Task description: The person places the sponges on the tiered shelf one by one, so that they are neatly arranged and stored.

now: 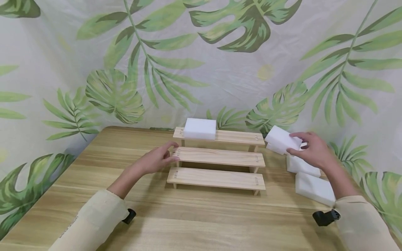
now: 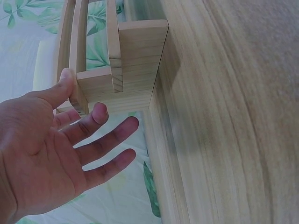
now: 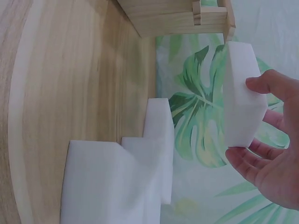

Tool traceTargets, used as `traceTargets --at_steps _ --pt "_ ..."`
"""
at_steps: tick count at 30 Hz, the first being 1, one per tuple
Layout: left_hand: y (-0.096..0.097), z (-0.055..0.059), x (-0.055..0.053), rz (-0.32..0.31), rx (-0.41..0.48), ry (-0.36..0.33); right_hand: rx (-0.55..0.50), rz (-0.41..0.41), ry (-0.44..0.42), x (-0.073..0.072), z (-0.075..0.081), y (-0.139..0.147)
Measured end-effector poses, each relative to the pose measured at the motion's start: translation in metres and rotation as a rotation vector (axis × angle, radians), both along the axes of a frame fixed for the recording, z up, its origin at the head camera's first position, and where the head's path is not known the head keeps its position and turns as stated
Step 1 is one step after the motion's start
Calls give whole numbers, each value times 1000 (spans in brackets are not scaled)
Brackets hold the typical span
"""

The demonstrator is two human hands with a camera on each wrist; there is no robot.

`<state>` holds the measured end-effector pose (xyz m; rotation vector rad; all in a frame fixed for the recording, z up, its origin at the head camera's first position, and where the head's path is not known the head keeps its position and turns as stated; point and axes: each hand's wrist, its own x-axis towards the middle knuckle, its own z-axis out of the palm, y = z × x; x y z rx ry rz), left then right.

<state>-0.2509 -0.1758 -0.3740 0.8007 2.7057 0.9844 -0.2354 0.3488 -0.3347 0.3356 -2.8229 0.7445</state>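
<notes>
A three-step wooden stand (image 1: 220, 177) stands on the table, with one white foam block (image 1: 200, 129) lying at the left of its top step. My left hand (image 1: 158, 157) pinches the left end of the middle step between thumb and index finger; in the left wrist view its other fingers (image 2: 107, 161) spread loosely beside the stand's side. Held by its edges in my right hand (image 1: 314, 150) is another white foam block (image 1: 282, 137), tilted and raised just right of the top step. The right wrist view shows the thumb on one side of this block (image 3: 243, 98) and fingertips at its lower end.
More white foam blocks (image 1: 315, 189) lie in a staggered row on the table's right side, under and in front of my right hand. A leaf-patterned cloth (image 1: 226, 80) hangs behind the wooden table (image 1: 201, 223). Wrist cameras (image 1: 326, 218) sit below both sleeves.
</notes>
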Motion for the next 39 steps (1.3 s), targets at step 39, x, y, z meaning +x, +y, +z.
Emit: traceTargets --at_steps 39 --pt "0 -3 -2 0 5 4 -162 164 76 4 20 -51"
